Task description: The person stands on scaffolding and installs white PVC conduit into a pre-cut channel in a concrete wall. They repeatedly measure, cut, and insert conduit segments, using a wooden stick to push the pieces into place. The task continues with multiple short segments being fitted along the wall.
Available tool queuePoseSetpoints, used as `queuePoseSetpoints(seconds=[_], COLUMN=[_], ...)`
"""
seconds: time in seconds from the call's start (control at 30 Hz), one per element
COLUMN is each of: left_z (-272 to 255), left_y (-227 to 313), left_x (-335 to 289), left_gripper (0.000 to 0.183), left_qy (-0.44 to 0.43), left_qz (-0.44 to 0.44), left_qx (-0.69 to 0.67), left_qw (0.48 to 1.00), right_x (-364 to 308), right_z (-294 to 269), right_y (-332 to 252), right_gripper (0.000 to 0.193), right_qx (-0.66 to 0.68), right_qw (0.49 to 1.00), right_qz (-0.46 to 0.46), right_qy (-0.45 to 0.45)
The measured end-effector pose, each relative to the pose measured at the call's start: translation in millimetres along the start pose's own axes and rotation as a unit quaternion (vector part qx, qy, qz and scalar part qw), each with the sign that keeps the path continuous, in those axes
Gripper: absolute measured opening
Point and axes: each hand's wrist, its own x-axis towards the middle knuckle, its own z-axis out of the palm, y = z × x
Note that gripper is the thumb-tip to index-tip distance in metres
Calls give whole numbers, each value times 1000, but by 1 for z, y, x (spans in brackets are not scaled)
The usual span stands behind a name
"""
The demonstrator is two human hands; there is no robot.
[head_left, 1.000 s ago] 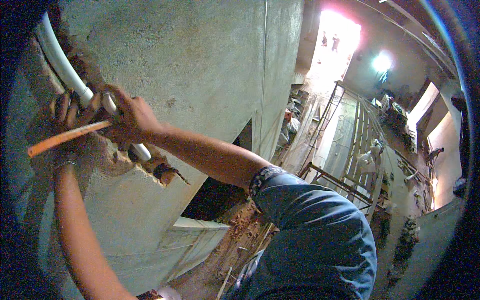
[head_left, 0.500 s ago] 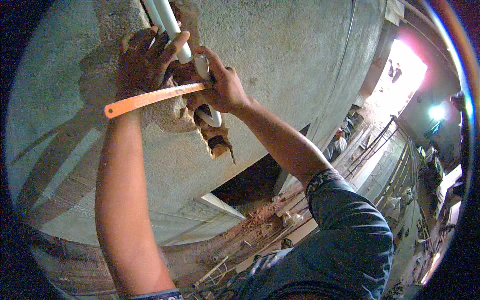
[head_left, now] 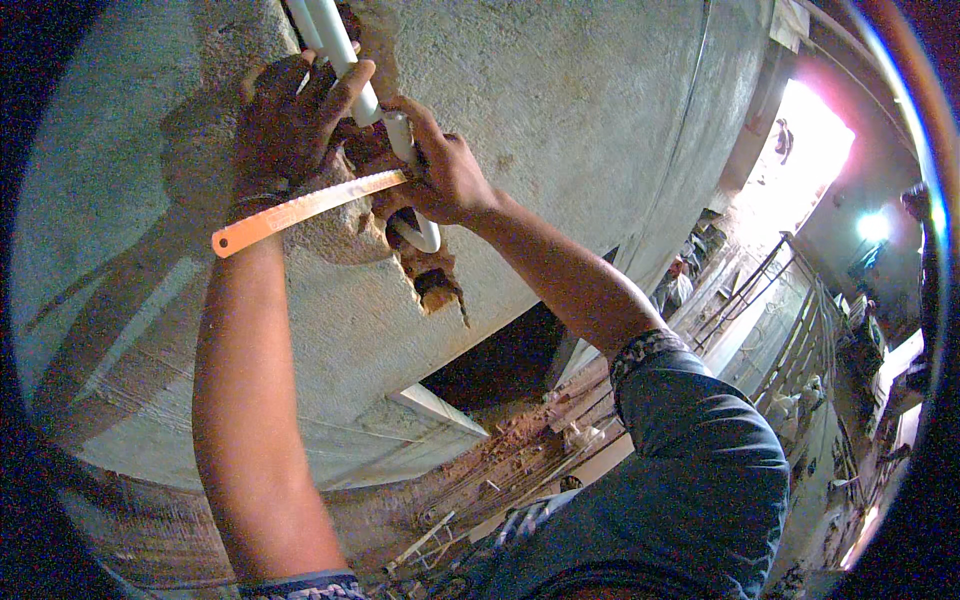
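Observation:
Two white plastic pipes come down a broken-out channel in the wall, and the nearer pipe (head_left: 343,62) ends in a cut edge between my hands. My left hand (head_left: 290,125) is wrapped around the pipes from the left, its thumb on the nearer one; its palm side is hidden. My right hand (head_left: 447,170) is closed around the lower white pipe (head_left: 401,138), which curves into a bend (head_left: 427,234) below. From the same hand an orange hacksaw blade (head_left: 300,210), unframed and slightly bowed, sticks out leftward across my left wrist. The blade's gripped end is hidden by my fingers.
Rough plaster wall (head_left: 560,110) surrounds the ragged channel (head_left: 437,290). Below it is a dark opening (head_left: 500,360). Rubble and boards (head_left: 540,430) lie on the floor; metal frames (head_left: 745,285) stand at right, near another person (head_left: 676,285). A bright doorway (head_left: 805,140) is beyond.
The blade's free end has dipped a little, and its gripped end has shifted slightly left. The nearer pipe's cut end has moved slightly left. Both hands keep their holds.

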Motion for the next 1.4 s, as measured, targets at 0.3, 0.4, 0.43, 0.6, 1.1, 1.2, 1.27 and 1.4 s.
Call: queuePoseSetpoints(seconds=[0.3,0.4,0.43,0.6,1.1,1.2,1.27,1.4], left_z=[-10,-11,-11,-10,-14,-11,-10,-8], left_y=[3,5,6,4,4,2,0,-1], left_x=[8,6,5,0,4,6,6,4], left_gripper=[67,66,67,71,69,67,57,60], left_qy=[17,-19,-33,-70,-45,-5,11,1], left_qz=[-11,-31,-34,-34,-44,-26,-7,-4], left_qx=[-8,4,6,36,-39,-61,-61,-55], left_qw=[1000,999,999,996,997,998,998,998], right_x=[-23,-30,-30,-20,-17,-17,-16,-13], right_z=[36,41,39,24,20,20,20,19], right_y=[4,8,10,4,-13,-11,-10,-12], right_gripper=[67,55,48,45,46,48,48,49], right_qx=[-156,-89,-89,-113,-150,-159,-171,-179], right_qw=[971,996,992,983,977,977,975,971], right_qz=[-182,3,84,145,142,129,127,144], right_qy=[16,-21,-7,1,-60,-57,-56,-61])
